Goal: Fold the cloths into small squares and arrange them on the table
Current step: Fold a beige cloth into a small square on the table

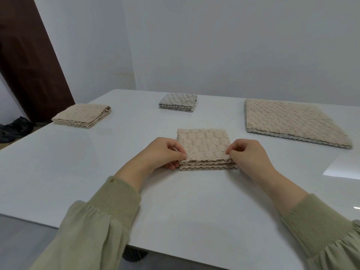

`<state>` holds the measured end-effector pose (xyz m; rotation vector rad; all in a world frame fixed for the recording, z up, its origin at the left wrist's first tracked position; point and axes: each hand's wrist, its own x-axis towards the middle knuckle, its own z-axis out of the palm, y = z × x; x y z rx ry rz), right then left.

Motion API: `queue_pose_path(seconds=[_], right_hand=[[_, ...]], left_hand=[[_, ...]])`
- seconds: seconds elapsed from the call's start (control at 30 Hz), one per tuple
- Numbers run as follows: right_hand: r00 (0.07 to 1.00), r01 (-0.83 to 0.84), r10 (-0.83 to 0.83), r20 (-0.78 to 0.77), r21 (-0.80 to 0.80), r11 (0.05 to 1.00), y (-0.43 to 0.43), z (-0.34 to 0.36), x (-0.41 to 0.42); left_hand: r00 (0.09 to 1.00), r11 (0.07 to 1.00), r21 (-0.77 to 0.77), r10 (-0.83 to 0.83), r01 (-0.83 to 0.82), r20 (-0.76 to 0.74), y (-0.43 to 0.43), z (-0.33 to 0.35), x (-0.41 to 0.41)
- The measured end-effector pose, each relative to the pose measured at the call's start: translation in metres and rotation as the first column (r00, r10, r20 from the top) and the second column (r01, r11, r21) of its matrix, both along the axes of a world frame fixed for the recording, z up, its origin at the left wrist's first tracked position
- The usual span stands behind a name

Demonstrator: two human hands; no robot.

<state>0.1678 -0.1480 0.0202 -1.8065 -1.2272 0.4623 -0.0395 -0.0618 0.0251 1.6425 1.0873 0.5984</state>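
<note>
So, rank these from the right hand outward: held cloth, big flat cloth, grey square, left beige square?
1. Held cloth, in the right hand, centre.
2. Big flat cloth, right.
3. Grey square, far centre.
4. Beige square, far left.

A glossy white table (pixel 97 172) fills the lower frame. Four cloths lie on it, well apart: a folded beige cloth (pixel 203 145) in the centre, a second beige square (pixel 81 114) at the left, a grey folded square (pixel 178 102) above centre, and a larger flat beige cloth (pixel 292 121) at the right.
</note>
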Motion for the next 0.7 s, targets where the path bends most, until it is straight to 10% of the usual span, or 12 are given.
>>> queue_pose_path(seconds=[0.7], right_hand=[[0.999,0.011,-0.012,0.035,0.023,1.000,-0.0002,-0.0010,-0.0015]], left_hand=[[1.000,0.999,0.037,-0.008,0.008,0.000,0.0012,0.0015,-0.0021]])
